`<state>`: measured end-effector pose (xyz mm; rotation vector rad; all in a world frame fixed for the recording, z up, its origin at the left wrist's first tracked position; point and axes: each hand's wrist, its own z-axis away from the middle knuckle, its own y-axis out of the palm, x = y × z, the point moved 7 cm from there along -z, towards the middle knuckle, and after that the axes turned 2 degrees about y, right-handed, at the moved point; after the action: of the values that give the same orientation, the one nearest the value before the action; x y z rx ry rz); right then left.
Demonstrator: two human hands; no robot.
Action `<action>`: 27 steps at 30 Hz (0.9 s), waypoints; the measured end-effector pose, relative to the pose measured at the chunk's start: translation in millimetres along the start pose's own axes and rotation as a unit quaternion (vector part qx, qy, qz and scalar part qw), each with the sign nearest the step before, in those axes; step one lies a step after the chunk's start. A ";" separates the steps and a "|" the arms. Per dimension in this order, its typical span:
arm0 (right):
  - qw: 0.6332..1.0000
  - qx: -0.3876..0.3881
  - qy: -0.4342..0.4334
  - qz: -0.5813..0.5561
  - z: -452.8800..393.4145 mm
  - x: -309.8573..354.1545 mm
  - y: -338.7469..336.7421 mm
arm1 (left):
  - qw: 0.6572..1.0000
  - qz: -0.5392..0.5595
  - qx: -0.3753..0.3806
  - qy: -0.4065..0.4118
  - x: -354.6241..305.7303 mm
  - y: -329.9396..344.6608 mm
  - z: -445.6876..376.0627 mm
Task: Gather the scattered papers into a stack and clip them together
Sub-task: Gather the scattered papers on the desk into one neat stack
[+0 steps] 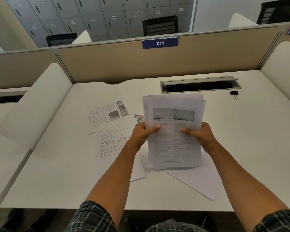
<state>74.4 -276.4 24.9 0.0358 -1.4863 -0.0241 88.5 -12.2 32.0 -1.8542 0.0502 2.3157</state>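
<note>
above desk, both hands gripping stack

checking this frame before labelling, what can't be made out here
All in the head view:
- Text on the held stack: motion-blurred.
- Fingers of left hand and right hand: behind the stack.
- Loose sheets on the desk: partly covered by arms; count unclear.
- Binder clip: too small for detail.

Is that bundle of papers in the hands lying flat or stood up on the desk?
Stood up: the stack rises on its bottom edge, gripped by left hand and right hand.
</note>
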 end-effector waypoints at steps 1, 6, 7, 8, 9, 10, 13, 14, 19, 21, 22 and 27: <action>1.000 -0.007 0.012 0.007 -0.6 -4.3 -3.0 | 0.998 -0.049 -0.038 -0.001 2.7 -12.3 -0.8; 0.997 -0.049 0.053 0.012 1.6 -25.3 -17.8 | 0.842 -0.426 -0.277 -0.180 39.2 -107.6 17.7; 0.997 -0.053 0.059 0.009 2.3 -28.4 -19.3 | 0.820 -0.449 -0.268 -0.232 50.0 -120.5 23.5; 0.996 -0.055 0.064 0.006 3.1 -31.0 -20.6 | 0.808 -0.454 -0.256 -0.274 61.2 -130.4 29.6; 0.996 -0.057 0.066 0.003 3.6 -32.9 -21.8 | 0.800 -0.448 -0.249 -0.311 71.9 -138.3 36.4; 0.996 -0.059 0.067 0.002 4.0 -34.3 -22.7 | 0.792 -0.439 -0.248 -0.344 81.4 -145.0 44.0; 0.996 -0.058 0.067 -0.001 4.1 -35.5 -22.1 | 0.772 -0.423 -0.274 -0.387 94.7 -159.2 62.1; 0.996 -0.056 0.067 -0.002 3.8 -35.5 -21.4 | 0.769 -0.426 -0.280 -0.387 94.1 -162.1 63.5; 0.996 -0.054 0.069 0.000 1.7 -39.0 -19.1 | 0.784 -0.381 -0.310 -0.380 90.1 -168.6 58.6; 0.996 -0.054 0.070 0.000 1.3 -41.1 -19.7 | 0.798 -0.349 -0.317 -0.375 92.5 -169.7 58.9; 0.996 -0.053 0.071 0.000 1.0 -42.2 -20.1 | 0.804 -0.336 -0.322 -0.369 94.1 -171.4 59.5; 0.995 -0.063 0.079 -0.009 -1.3 -49.4 -25.4 | 0.858 -0.304 -0.325 -0.258 96.8 -182.0 56.2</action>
<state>71.7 -299.9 -25.4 -0.0514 -1.3238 -0.1268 42.4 185.6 -34.4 -1.0760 -1.3189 2.3667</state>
